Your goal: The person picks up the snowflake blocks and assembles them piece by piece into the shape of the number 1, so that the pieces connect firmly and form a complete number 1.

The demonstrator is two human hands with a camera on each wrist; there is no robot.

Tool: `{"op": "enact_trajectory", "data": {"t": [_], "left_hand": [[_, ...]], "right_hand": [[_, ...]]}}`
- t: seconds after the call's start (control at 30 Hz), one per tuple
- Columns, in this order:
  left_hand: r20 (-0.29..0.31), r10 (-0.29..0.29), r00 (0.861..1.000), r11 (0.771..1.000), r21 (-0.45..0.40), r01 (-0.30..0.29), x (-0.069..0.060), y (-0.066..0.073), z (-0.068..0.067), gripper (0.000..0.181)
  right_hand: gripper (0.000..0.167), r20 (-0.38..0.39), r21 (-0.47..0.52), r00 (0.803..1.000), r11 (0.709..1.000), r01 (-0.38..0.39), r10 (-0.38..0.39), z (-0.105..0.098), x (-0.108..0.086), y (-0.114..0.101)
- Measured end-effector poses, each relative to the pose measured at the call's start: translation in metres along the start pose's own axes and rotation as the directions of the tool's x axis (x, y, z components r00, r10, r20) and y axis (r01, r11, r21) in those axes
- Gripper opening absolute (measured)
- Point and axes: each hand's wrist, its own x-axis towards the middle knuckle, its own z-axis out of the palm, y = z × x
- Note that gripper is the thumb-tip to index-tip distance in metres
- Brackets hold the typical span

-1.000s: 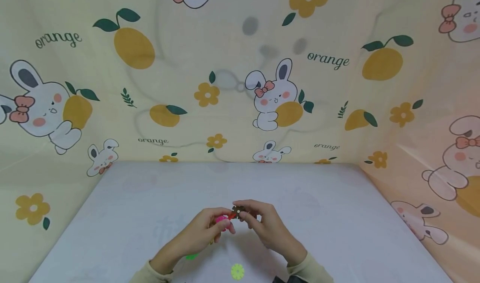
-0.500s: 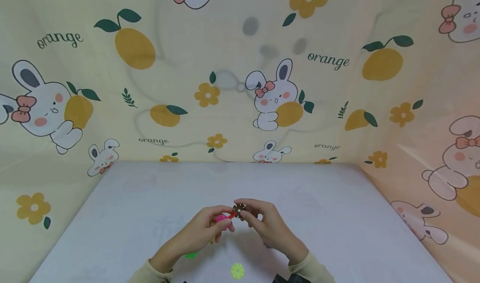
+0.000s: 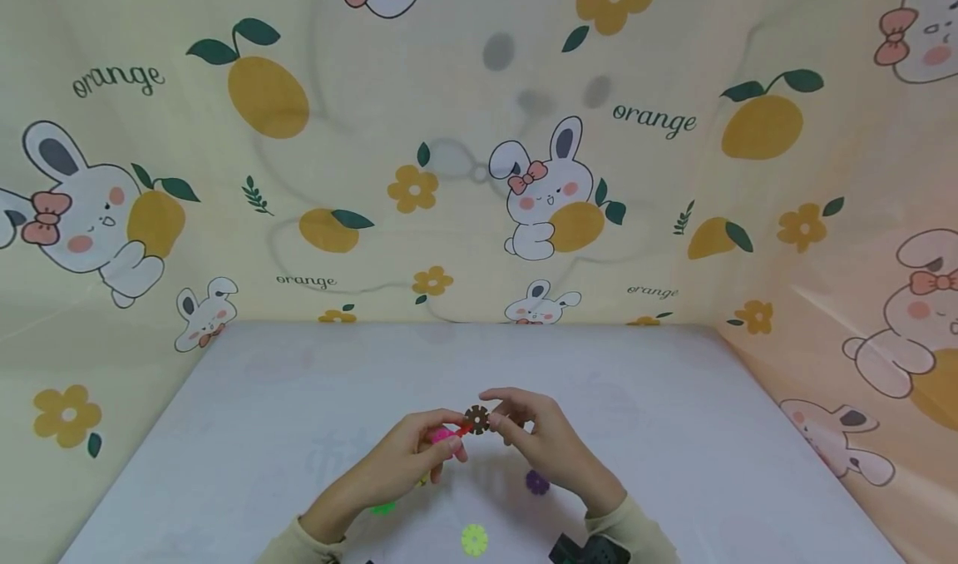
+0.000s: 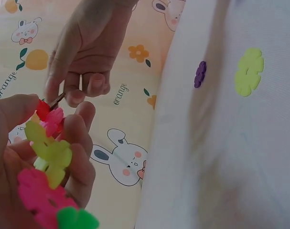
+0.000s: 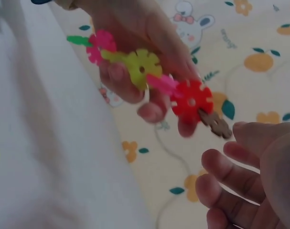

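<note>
Where left hand (image 3: 407, 460) pinches, colourful disc chain (image 5: 152, 64)

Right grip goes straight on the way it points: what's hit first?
Likely the brown disc, end piece of the chain in the left grip. Depth is unclear; the right grip may be touching it.

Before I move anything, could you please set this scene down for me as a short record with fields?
Left hand: holds a chain of linked, notched discs
Right hand: fingertips close to the brown disc; contact uncertain
Chain ends: brown disc nearest the right hand, green disc at the other end
Linked to brown: red disc
Loose on the white table: purple disc, yellow-green disc, apart from each other
Backdrop: printed with rabbits, oranges and flowers
</note>
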Motion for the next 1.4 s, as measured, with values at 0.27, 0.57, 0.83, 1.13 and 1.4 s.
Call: {"op": "enact_trajectory", "data": {"t": [0.27, 0.57, 0.83, 1.13, 1.4], "left_hand": [[-0.010, -0.006, 1.000, 1.000, 0.016, 0.006, 0.000, 0.001, -0.001, 0.034], [-0.008, -0.014, 1.000, 1.000, 0.023, 0.015, -0.001, 0.000, -0.002, 0.035], [-0.006, -0.016, 1.000, 1.000, 0.022, 0.016, -0.002, 0.000, -0.003, 0.036], [0.002, -0.015, 1.000, 1.000, 0.008, 0.015, -0.001, 0.000, -0.004, 0.035], [0.000, -0.027, 1.000, 1.000, 0.009, 0.027, -0.001, 0.001, -0.004, 0.034]], "right_hand": [[0.029, 0.068, -0.046, 0.996, 0.997, -0.060, 0.063, -0.021, 0.002, 0.019], [0.035, 0.403, -0.084, 0.891, 0.977, -0.194, 0.211, -0.046, -0.003, 0.059], [0.038, 0.362, -0.296, 0.830, 0.897, -0.328, 0.423, -0.033, -0.008, 0.067], [0.030, 0.281, -0.328, 0.883, 0.903, -0.279, 0.375, -0.026, -0.006, 0.069], [0.034, 0.322, -0.258, 0.876, 0.924, -0.283, 0.359, -0.029, -0.005, 0.072]]}}
